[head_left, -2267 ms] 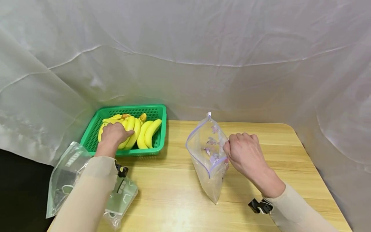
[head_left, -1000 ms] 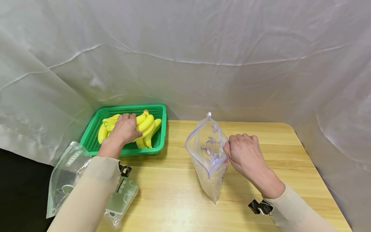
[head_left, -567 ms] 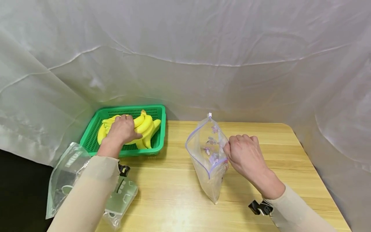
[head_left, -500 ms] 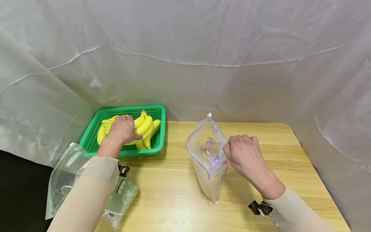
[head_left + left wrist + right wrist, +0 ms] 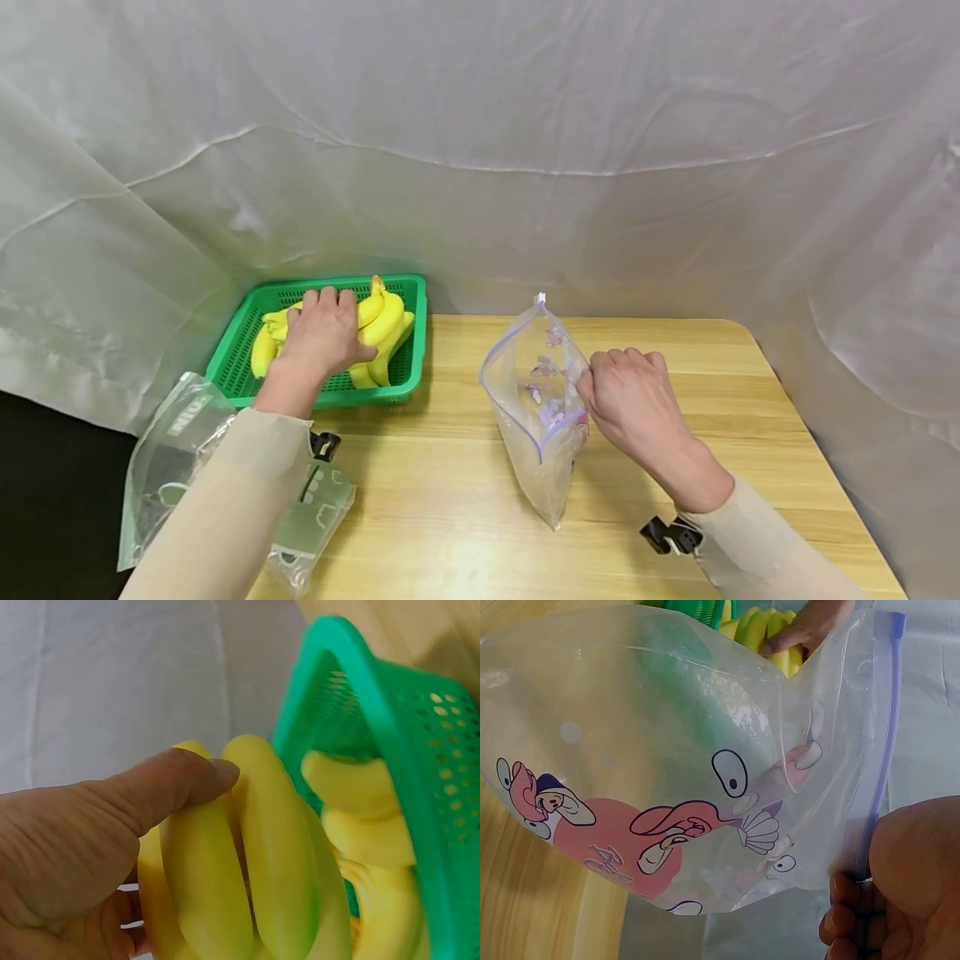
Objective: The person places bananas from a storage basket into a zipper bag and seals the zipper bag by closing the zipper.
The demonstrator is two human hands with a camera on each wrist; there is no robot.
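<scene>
Shifted slightly up and rightward in the head view since half a second ago are the left hand [image 5: 324, 337] and the bunch of smooth, curved yellow bananas [image 5: 387, 321] it grips; the right hand [image 5: 633, 396] looks unmoved. Beneath everything lies the pale wood-grained bench [image 5: 442, 475]; at its left stands the rectangular green plastic basket [image 5: 421, 350], its walls perforated, likely light but stiff; near its front lies a flat clear-and-green plastic bag [image 5: 318, 508], partly hidden by the left sleeve [image 5: 225, 500].

Mid-bench, the transparent zip bag with pink cartoon prints [image 5: 534, 467] gapes upright; thin film, so probably very light, floppy and slick; its purple zip strip [image 5: 885, 750] seems the firmest place to hold, and the right hand's fingers pinch it there.

Within the basket, the gripped bunch lies over other yellow bananas [image 5: 263, 350]; it is likely the weightiest thing, firm, with smooth skins that could slide; a wide hold across several bananas, or one close to the stem, should suit it best; the left thumb [image 5: 195, 776] presses across them, the other fingers curled behind, mostly hidden. Smallest is the white slider [image 5: 541, 297] at the zip bag's far corner.
</scene>
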